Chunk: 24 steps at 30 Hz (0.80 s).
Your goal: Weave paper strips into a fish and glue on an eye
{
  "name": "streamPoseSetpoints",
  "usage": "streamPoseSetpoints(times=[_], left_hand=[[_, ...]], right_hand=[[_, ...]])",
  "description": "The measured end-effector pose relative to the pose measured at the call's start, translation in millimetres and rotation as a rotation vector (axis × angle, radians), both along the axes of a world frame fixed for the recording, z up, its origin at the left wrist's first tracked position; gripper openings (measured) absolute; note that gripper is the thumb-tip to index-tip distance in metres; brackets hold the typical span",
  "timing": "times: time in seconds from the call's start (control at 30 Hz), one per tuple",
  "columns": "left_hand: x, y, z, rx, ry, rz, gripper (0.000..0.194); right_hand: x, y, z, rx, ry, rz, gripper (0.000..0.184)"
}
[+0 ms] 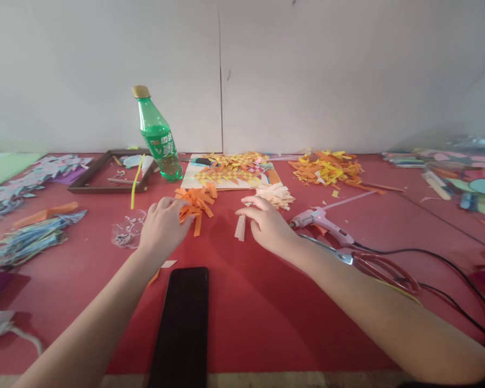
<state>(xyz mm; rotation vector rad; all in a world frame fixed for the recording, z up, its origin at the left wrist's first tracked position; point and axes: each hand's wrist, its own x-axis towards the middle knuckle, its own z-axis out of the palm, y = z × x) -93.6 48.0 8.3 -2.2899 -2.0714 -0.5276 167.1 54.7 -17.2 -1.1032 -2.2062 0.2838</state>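
My left hand [161,226] rests on the red table [242,318] with its fingers curled at the edge of a pile of orange paper strips [196,202], touching them. My right hand [267,226] lies palm down with fingers loosely bent, its fingertips on a single pale pink strip [240,227]. Just beyond that hand is a small heap of pale pink strips [275,195]. A woven mat of orange and yellow strips [234,170] lies on a card farther back.
A green bottle [158,134] stands by a dark wooden frame [109,172]. A pink glue gun [321,221] and red-handled scissors [382,267] lie right of my forearm, with a black cable. A black phone [182,323] lies near the front edge. Paper scraps [327,168] sit at back right.
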Motion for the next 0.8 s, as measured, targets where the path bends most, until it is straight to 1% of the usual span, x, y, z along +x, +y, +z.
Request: streamPoseSetpoints(times=[0.1, 0.2, 0.27, 0.3, 0.37, 0.4, 0.43, 0.5, 0.57, 0.6, 0.63, 0.67, 0.73, 0.8], left_hand=[[-2, 5, 2.4, 0.013, -0.022, -0.018, 0.02], [4, -2, 17.4, 0.052, -0.082, -0.022, 0.017], [16, -13, 29.9, 0.061, -0.167, -0.019, 0.017], [25, -20, 34.7, -0.002, -0.336, -0.025, 0.017], [45, -35, 38.5, -0.164, -0.621, -0.137, 0.018], [56, -42, 37.0, -0.272, -0.724, -0.221, 0.019], [65, -48, 33.2, -0.35, -0.8, -0.278, 0.019], [81, -58, 21.6, -0.452, -0.894, -0.332, 0.018], [90, -64, 9.0, -0.48, -0.917, -0.323, 0.02], [93, -64, 4.1, -0.465, -0.889, -0.321, 0.023], [93, -63, 0.5, -0.432, -0.81, -0.332, 0.025], [93, -61, -1.7, -0.363, -0.712, -0.332, 0.022], [91, -49, -2.7, -0.28, -0.621, -0.302, 0.02], [88, -31, -1.9, -0.224, -0.538, -0.296, 0.022]], right_hand=[[-1, -10, 6.7, 0.007, 0.036, -0.012, 0.042], [-1, -26, 16.4, 0.015, 0.089, 0.001, 0.035], [0, -38, 23.1, -0.021, 0.152, -0.001, 0.027], [0, -45, 26.2, -0.081, 0.206, -0.008, 0.022], [0, -56, 30.9, -0.313, 0.384, -0.031, 0.018], [1, -61, 32.3, -0.429, 0.466, -0.036, 0.019], [1, -65, 32.9, -0.532, 0.523, -0.036, 0.021], [4, -71, 31.8, -0.646, 0.538, -0.038, 0.022], [8, -73, 27.7, -0.694, 0.484, -0.058, 0.023], [11, -74, 24.7, -0.703, 0.458, -0.072, 0.023], [14, -74, 21.5, -0.704, 0.43, -0.083, 0.023], [17, -73, 18.0, -0.703, 0.399, -0.088, 0.023], [22, -73, 11.3, -0.685, 0.328, -0.082, 0.021], [24, -73, 5.8, -0.647, 0.26, -0.064, 0.018]])
